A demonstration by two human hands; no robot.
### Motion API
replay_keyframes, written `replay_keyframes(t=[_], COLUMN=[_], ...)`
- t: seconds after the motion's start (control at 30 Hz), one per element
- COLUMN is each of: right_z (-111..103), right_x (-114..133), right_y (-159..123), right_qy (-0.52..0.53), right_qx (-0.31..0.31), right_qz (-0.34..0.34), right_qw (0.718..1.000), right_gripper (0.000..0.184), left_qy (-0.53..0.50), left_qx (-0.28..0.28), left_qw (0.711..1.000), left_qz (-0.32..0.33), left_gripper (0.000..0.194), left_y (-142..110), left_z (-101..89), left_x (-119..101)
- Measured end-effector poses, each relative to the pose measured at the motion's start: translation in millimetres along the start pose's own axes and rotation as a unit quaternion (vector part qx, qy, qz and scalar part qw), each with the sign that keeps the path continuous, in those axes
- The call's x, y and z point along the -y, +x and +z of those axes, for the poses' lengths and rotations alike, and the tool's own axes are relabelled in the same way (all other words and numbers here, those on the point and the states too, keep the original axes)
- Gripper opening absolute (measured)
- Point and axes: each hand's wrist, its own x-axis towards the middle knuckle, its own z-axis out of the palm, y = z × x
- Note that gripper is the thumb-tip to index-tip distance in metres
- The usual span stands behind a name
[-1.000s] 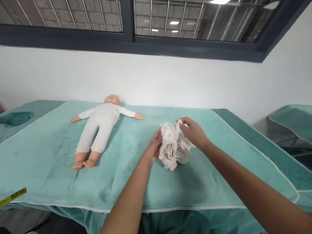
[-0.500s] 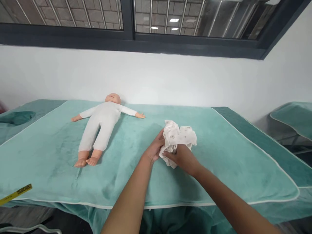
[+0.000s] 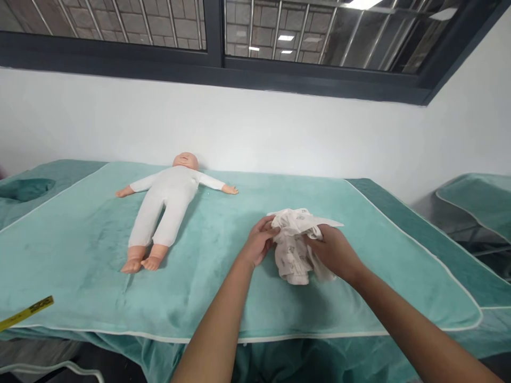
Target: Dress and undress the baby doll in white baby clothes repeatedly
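Both hands grip a crumpled piece of white baby clothing with small printed figures, held just above the green bed cover. My left hand pinches its left upper edge between thumb and fingers. On the other side my right hand is closed on the cloth, its fingertips partly hidden in the folds. A loose flap sticks out to the right above that hand. To the left, a baby doll in a white suit lies on its back, arms spread, head toward the wall, apart from my hands.
A green cover with white piping spreads over the bed. Yellow tape lies at the left front edge. Behind the bed rises a white wall below a dark window frame. Another green-covered surface stands at right.
My right hand has moved right and slightly up with its side of the cloth, so the garment is spread wider and hangs lower. My left hand stays nearly in place. The doll has not moved.
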Motion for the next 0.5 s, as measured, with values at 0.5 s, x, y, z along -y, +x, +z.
replay_keyframes(t=[0.5], right_z=[-97.7], right_x=[-64.9], right_y=[-14.5], right_qy=[-0.418], right_qx=[0.028], right_qz=[0.044], right_qw=[0.907], right_gripper=[0.028], left_qy=[-0.114], left_qx=[-0.094], left_qw=[0.984], left_qz=[0.095], left_gripper=[0.038], left_y=[7.0], left_z=[-12.0], left_x=[-2.7])
